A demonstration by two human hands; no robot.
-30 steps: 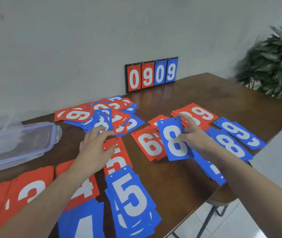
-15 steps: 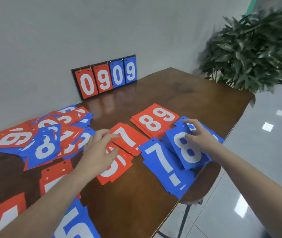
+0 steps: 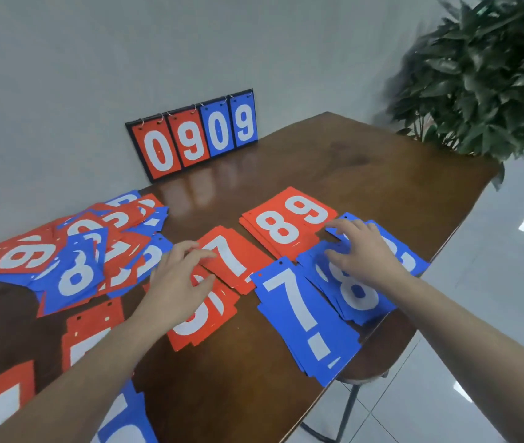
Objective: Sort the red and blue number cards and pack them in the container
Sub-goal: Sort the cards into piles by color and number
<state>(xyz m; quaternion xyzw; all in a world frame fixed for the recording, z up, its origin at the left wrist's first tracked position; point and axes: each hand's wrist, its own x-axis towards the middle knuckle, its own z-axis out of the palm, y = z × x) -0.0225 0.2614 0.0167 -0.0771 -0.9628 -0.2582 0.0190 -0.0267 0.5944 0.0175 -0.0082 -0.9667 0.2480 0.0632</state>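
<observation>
Red and blue number cards lie all over the brown table (image 3: 366, 174). My left hand (image 3: 179, 282) rests flat on a red card (image 3: 203, 318), and its fingertips touch a red 7 card (image 3: 233, 260). Spread over a blue 8 card (image 3: 358, 294), my right hand (image 3: 366, 251) presses it onto a blue pile near the table's right edge. A blue 7 stack (image 3: 305, 318) lies just left of that. Red 8 and 9 cards (image 3: 286, 225) sit behind. At the left lies a mixed red and blue heap (image 3: 72, 254). The container is out of view.
A flip scoreboard (image 3: 193, 135) reading 0909 leans on the wall at the back. A leafy plant (image 3: 484, 75) stands beyond the table's right corner. More red cards (image 3: 91, 330) and blue cards (image 3: 126, 423) lie near the front left. The table's edge runs close past the blue piles.
My right hand carried the blue 8 card to the right and laid it on the blue pile. My left hand stayed on the red cards. The view swung right, so the container left the frame.
</observation>
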